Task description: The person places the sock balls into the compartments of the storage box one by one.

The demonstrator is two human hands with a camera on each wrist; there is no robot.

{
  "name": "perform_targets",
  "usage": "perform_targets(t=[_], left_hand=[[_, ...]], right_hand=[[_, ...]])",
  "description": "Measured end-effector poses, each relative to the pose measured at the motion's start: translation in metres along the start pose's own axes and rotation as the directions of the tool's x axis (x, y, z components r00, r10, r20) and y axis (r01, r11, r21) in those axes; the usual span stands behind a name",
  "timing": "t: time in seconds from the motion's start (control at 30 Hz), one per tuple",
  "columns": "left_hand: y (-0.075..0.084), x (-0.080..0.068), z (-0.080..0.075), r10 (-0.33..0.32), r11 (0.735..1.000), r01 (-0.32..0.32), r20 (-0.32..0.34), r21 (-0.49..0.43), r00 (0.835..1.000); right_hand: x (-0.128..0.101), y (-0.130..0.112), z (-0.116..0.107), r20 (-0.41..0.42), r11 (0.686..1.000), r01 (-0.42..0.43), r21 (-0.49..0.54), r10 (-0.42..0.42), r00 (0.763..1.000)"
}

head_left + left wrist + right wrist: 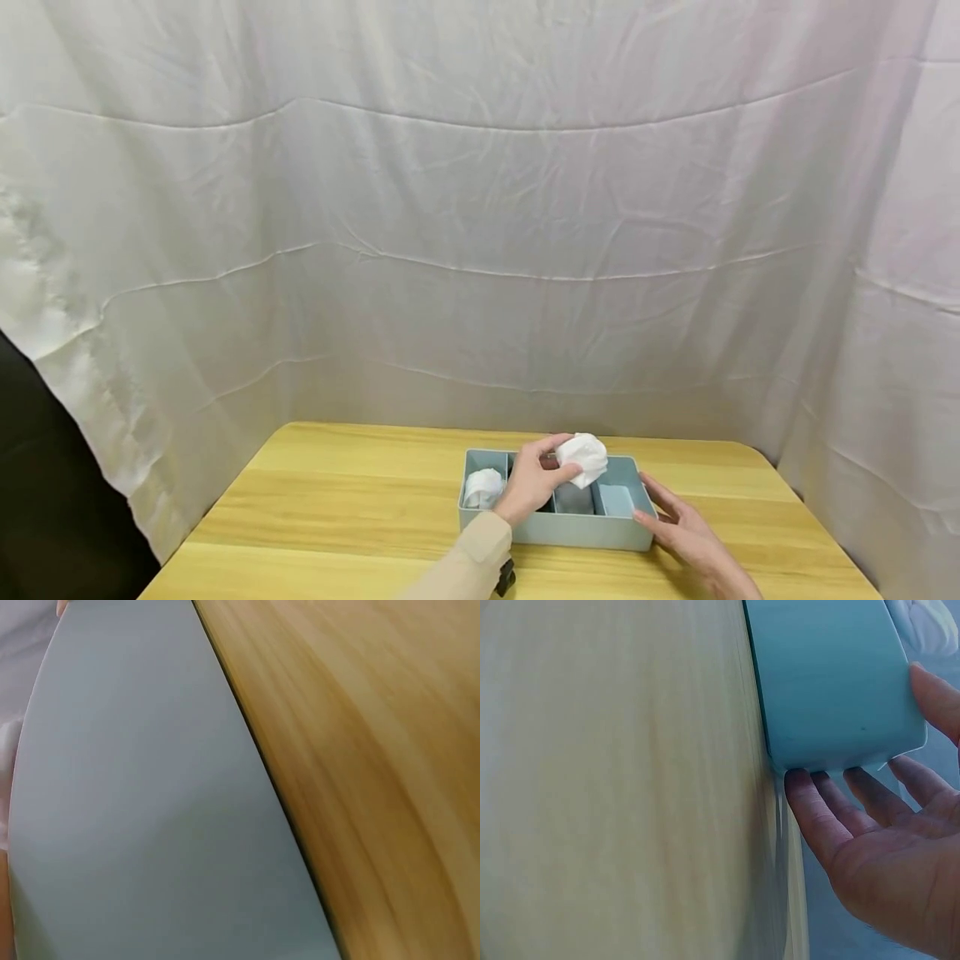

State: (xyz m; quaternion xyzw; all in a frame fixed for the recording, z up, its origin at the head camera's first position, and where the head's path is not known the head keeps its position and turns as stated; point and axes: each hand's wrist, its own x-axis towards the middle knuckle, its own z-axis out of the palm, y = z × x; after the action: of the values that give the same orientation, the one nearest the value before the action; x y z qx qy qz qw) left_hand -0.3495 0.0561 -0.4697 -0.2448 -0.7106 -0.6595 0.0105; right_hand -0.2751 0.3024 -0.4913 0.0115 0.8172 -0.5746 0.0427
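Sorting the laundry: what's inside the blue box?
In the blue box: a white roll far left, something grey mid-box, a pale-blue block. The left hand covers one compartment.

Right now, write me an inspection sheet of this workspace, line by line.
Surface: wooden table, pale yellow grain.
Job's things: blue-grey divided box; white rolled cloth held above its middle; another white roll in the left compartment; a grey roll and a pale blue block further right.
Clutter: nothing seen.
Grips: left hand pinches the white rolled cloth; right hand rests open against the box's right end.
Cables: nothing seen.
Surroundings: white draped sheet behind and beside.
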Motion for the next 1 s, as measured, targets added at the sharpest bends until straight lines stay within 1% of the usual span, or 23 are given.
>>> perform_targets(t=[0.13,0.2,0.4,0.53,0.63,0.83,0.9,1.0], left_hand=[[-0.001,0.003,0.006,-0.019,1.000,0.019,0.007,-0.019,1.000],[-0.001,0.004,0.009,-0.024,1.000,0.024,0.018,-0.014,1.000],[-0.001,0.004,0.015,-0.004,1.000,0.006,0.086,-0.028,0.996],[0.001,0.004,0.019,-0.018,1.000,0.020,0.085,-0.013,0.996],[0.001,0.004,0.020,-0.031,0.999,0.033,0.094,-0.014,0.995],[-0.001,0.004,0.018,-0.016,1.000,0.019,0.158,-0.016,0.987],[-0.002,0.004,0.017,-0.017,1.000,0.017,0.166,-0.002,0.986],[-0.003,0.004,0.018,-0.035,0.999,0.033,0.168,0.012,0.985]], right_hand=[[0.000,0.000,0.000,-0.002,1.000,0.005,0.017,-0.005,1.000],[0.000,0.001,0.001,0.001,1.000,0.003,0.015,-0.003,1.000],[0.001,0.002,-0.001,0.007,1.000,-0.007,0.008,0.007,1.000],[0.001,0.002,-0.001,0.011,1.000,0.002,0.006,-0.002,1.000],[0.000,0.002,-0.001,0.013,1.000,0.003,0.004,-0.003,1.000],[0.002,0.002,-0.001,0.019,1.000,-0.001,0.005,0.001,1.000],[0.002,0.002,-0.001,0.018,1.000,-0.002,0.008,0.001,1.000],[0.002,0.003,-0.002,0.021,1.000,-0.004,0.013,0.004,1.000]])
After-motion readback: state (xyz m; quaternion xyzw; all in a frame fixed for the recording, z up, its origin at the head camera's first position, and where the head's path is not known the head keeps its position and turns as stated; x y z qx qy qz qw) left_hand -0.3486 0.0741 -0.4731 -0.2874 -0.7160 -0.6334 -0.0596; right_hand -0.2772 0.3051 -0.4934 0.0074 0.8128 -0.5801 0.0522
